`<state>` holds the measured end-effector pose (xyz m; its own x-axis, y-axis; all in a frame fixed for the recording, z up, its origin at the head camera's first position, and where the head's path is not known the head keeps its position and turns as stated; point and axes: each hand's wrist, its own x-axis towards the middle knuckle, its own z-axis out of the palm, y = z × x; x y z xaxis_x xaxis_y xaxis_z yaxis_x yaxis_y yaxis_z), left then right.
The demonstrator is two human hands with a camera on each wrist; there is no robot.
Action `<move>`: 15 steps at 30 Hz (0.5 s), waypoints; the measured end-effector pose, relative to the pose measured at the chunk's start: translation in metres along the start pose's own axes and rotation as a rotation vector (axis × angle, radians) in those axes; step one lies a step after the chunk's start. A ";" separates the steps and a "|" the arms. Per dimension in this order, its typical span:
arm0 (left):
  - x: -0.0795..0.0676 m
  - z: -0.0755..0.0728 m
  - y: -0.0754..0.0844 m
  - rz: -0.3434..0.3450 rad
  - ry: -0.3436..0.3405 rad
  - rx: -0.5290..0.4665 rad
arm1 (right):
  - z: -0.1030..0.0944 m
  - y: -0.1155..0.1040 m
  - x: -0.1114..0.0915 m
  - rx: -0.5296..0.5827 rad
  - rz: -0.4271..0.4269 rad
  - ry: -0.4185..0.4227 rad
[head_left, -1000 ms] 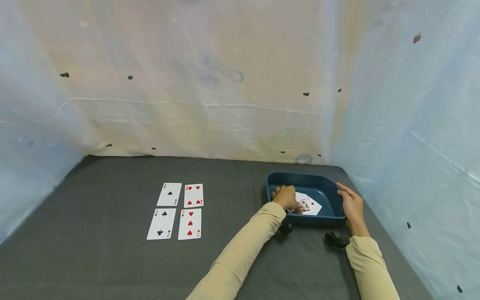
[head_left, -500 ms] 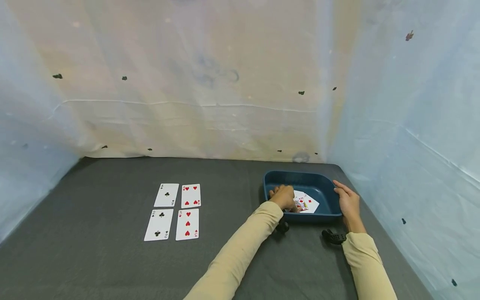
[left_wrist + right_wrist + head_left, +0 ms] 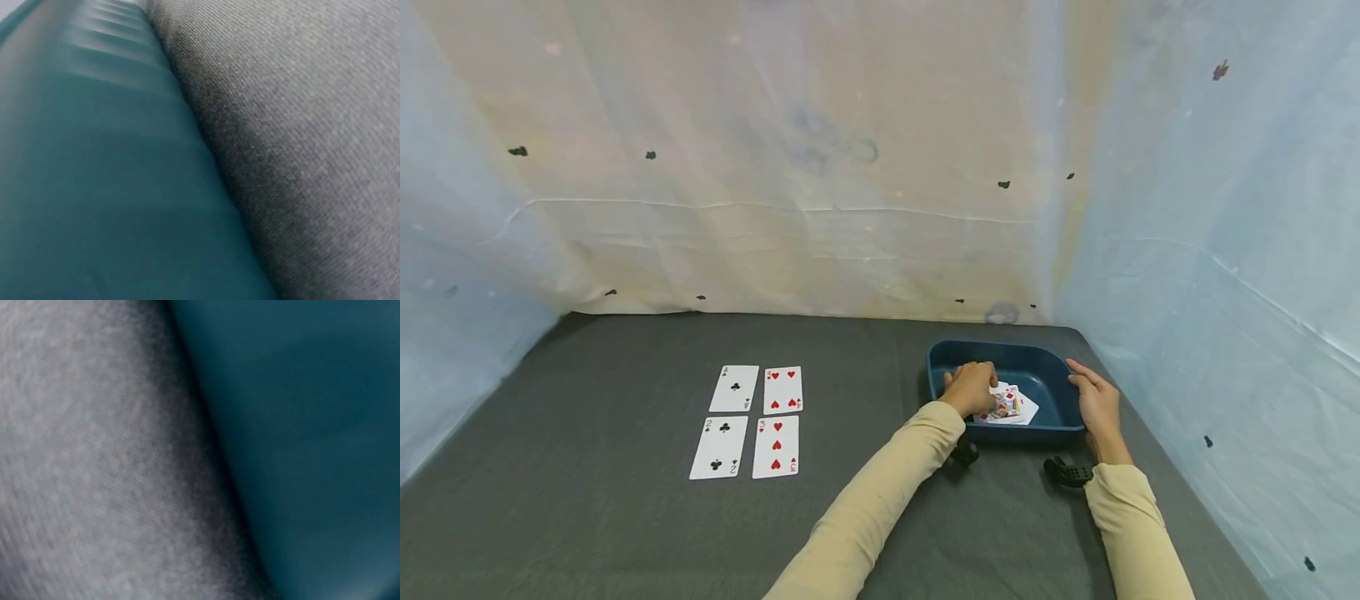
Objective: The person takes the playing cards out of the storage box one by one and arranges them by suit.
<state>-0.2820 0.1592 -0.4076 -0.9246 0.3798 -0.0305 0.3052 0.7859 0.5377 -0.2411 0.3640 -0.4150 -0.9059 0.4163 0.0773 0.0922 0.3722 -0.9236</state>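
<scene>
Left hand [image 3: 972,388] arches inside tray [image 3: 1030,434], grip unclear; right hand [image 3: 1099,408] clamps its rim.

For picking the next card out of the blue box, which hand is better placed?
Probably the left hand: it reaches into the blue box, close to the cards. The right hand holds the box's right side, farther from them.

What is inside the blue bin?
Face-up playing cards, including a picture card. The left hand covers part of the pile; anything beneath it cannot be seen.
</scene>
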 end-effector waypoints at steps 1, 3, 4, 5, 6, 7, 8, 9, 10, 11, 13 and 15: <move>0.000 0.000 0.000 0.007 0.012 -0.010 | 0.000 0.000 0.000 0.002 -0.002 0.001; 0.000 -0.001 0.001 0.012 0.029 -0.042 | -0.001 0.000 0.001 0.004 -0.001 0.003; 0.001 -0.002 0.002 0.012 0.036 -0.056 | -0.001 0.000 0.001 0.005 0.002 0.002; 0.001 -0.002 0.002 0.010 0.041 -0.068 | -0.001 0.000 0.001 0.006 0.003 0.001; 0.001 -0.002 0.003 0.007 0.046 -0.077 | -0.001 0.000 0.001 0.007 0.004 0.000; 0.001 -0.003 0.003 0.004 0.049 -0.083 | -0.001 0.000 0.001 0.008 0.005 -0.002; 0.001 -0.003 0.003 0.001 0.050 -0.091 | -0.001 0.000 0.001 0.007 0.006 -0.007; 0.001 -0.003 0.003 -0.001 0.050 -0.098 | -0.001 0.000 0.001 0.006 0.007 -0.009; 0.001 -0.003 0.003 -0.003 0.049 -0.103 | -0.001 0.000 0.001 0.007 0.007 -0.011; 0.001 -0.004 0.003 -0.004 0.048 -0.113 | -0.001 0.000 0.001 0.007 0.008 -0.011; 0.002 -0.004 0.002 0.003 0.047 -0.138 | -0.001 0.000 0.000 0.006 0.006 -0.010; 0.002 -0.004 0.001 0.022 0.050 -0.178 | -0.001 0.000 0.000 0.002 0.001 -0.003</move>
<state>-0.2844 0.1583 -0.4037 -0.9295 0.3680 0.0228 0.2848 0.6774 0.6783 -0.2412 0.3647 -0.4149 -0.9072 0.4139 0.0753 0.0920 0.3698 -0.9246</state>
